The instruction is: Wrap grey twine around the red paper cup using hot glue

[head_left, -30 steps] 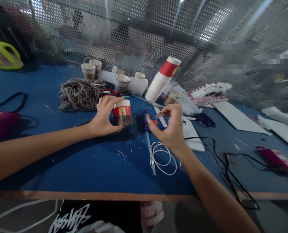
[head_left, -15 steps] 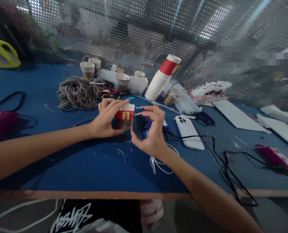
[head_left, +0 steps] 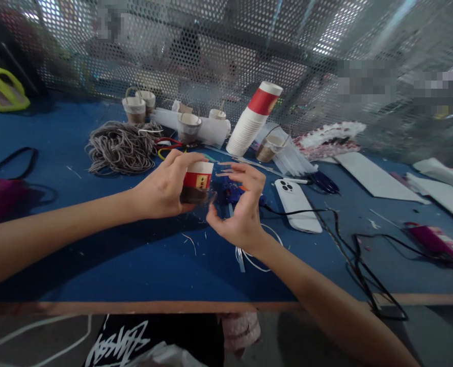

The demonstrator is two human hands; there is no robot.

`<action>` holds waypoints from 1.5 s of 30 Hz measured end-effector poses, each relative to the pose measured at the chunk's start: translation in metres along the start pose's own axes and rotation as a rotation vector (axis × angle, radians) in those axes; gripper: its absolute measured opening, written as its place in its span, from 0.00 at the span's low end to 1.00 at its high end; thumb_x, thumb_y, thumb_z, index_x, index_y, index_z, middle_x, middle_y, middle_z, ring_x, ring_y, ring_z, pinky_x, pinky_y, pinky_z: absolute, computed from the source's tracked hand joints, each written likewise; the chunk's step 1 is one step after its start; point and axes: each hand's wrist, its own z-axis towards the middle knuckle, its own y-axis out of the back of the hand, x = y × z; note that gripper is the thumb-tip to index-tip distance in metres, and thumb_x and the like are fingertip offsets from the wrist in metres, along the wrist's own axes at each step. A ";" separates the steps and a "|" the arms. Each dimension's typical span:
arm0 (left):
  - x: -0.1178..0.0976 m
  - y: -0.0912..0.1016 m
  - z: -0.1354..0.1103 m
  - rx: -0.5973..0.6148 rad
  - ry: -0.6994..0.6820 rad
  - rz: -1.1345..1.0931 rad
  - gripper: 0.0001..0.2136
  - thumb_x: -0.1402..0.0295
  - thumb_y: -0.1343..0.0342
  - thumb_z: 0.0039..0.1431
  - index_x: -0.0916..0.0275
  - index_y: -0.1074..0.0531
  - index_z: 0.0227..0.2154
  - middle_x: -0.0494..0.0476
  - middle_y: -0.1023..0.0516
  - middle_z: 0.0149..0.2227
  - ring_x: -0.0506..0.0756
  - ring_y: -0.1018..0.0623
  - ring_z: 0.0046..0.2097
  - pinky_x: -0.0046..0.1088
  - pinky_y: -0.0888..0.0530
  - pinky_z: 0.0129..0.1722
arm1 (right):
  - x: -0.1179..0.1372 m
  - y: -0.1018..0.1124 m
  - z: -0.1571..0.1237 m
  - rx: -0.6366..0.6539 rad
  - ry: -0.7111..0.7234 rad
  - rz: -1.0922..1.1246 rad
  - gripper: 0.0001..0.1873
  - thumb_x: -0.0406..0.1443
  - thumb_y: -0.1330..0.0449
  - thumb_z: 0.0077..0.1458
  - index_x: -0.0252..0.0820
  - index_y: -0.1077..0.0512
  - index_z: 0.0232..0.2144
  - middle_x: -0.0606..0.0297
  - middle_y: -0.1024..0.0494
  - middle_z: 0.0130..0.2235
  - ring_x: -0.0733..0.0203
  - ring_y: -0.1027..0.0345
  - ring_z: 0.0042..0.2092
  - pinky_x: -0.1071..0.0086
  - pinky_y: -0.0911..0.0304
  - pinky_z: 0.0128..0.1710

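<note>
My left hand (head_left: 161, 187) is closed around a paper cup (head_left: 198, 179), tilted above the blue table. The cup is white and red with a small gold patch, and its lower part is brown. My right hand (head_left: 241, 204) hovers just right of the cup, its fingers curved and apart, with nothing visible between them. Behind the right hand, partly covered by it, lies a blue glue gun (head_left: 232, 189) with a black cable. A loop of white cord (head_left: 275, 234) and a clear stick (head_left: 241, 260) lie under the right wrist.
A bundle of grey cord (head_left: 123, 148) lies at the back left. Small cord-wrapped cups (head_left: 189, 127) and a leaning stack of paper cups (head_left: 249, 125) stand behind. A white phone (head_left: 297, 206) and black cables (head_left: 360, 270) are on the right. A perforated metal screen (head_left: 211, 51) borders the table.
The cup has turned slightly in my left hand, which has shifted a little to the left. The right hand's fingers have opened slightly and stay beside the cup.
</note>
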 end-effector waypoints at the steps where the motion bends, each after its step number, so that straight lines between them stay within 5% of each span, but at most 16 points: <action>1: 0.000 -0.001 0.000 -0.016 -0.022 -0.009 0.42 0.64 0.31 0.49 0.61 0.48 0.62 0.69 0.31 0.57 0.68 0.26 0.55 0.51 0.25 0.53 | -0.002 0.001 0.001 -0.001 0.001 -0.002 0.41 0.25 0.40 0.44 0.51 0.50 0.57 0.51 0.37 0.54 0.40 0.35 0.57 0.38 0.33 0.54; 6: 0.009 -0.006 -0.005 -0.037 -0.054 -0.055 0.39 0.57 0.32 0.50 0.61 0.47 0.60 0.70 0.30 0.55 0.67 0.25 0.57 0.48 0.23 0.54 | -0.011 0.003 0.003 -0.041 0.026 0.051 0.39 0.20 0.45 0.43 0.53 0.47 0.55 0.54 0.35 0.55 0.43 0.34 0.58 0.41 0.32 0.55; 14: 0.007 0.000 -0.001 0.064 0.229 -0.208 0.35 0.61 0.31 0.46 0.62 0.41 0.54 0.71 0.30 0.60 0.65 0.25 0.59 0.44 0.26 0.58 | -0.007 0.005 -0.002 0.080 -0.044 0.159 0.31 0.30 0.38 0.48 0.49 0.44 0.52 0.52 0.34 0.52 0.42 0.34 0.56 0.43 0.28 0.48; 20: -0.001 0.007 0.004 0.135 0.197 -0.129 0.35 0.64 0.32 0.47 0.62 0.39 0.57 0.67 0.28 0.59 0.65 0.27 0.60 0.44 0.28 0.60 | -0.016 -0.001 -0.007 0.078 -0.081 0.093 0.32 0.23 0.44 0.50 0.51 0.45 0.54 0.55 0.34 0.52 0.47 0.34 0.55 0.53 0.25 0.42; 27: 0.004 0.003 0.002 0.129 0.271 -0.210 0.37 0.64 0.31 0.44 0.61 0.39 0.57 0.66 0.28 0.58 0.66 0.26 0.59 0.45 0.27 0.59 | -0.013 0.005 -0.004 0.116 -0.044 0.143 0.33 0.29 0.39 0.47 0.47 0.44 0.54 0.54 0.35 0.50 0.44 0.36 0.53 0.47 0.26 0.45; 32: 0.007 0.005 0.002 0.141 0.187 -0.245 0.37 0.64 0.30 0.44 0.61 0.38 0.58 0.66 0.29 0.57 0.65 0.26 0.60 0.43 0.27 0.59 | -0.013 0.002 -0.007 0.164 -0.094 0.245 0.31 0.27 0.41 0.51 0.50 0.46 0.55 0.56 0.39 0.52 0.54 0.32 0.48 0.58 0.23 0.39; 36: 0.006 0.006 0.001 0.165 0.171 -0.250 0.37 0.65 0.30 0.45 0.61 0.38 0.58 0.66 0.29 0.57 0.64 0.26 0.60 0.42 0.26 0.59 | -0.015 0.003 -0.007 0.116 -0.055 0.166 0.32 0.24 0.42 0.51 0.50 0.44 0.55 0.55 0.38 0.51 0.54 0.32 0.46 0.58 0.24 0.37; 40: 0.005 0.004 0.001 0.163 0.218 -0.321 0.37 0.65 0.30 0.44 0.61 0.38 0.57 0.65 0.28 0.57 0.64 0.25 0.58 0.40 0.25 0.57 | -0.017 0.005 -0.004 -0.014 0.053 -0.066 0.32 0.24 0.43 0.49 0.49 0.41 0.55 0.55 0.32 0.49 0.46 0.32 0.52 0.46 0.30 0.50; 45: 0.007 -0.001 -0.001 0.190 0.288 -0.518 0.36 0.67 0.29 0.44 0.58 0.38 0.56 0.63 0.29 0.58 0.63 0.26 0.60 0.41 0.28 0.60 | -0.019 0.006 -0.001 -0.048 0.162 -0.054 0.33 0.19 0.48 0.48 0.48 0.37 0.55 0.58 0.24 0.50 0.51 0.27 0.51 0.53 0.31 0.50</action>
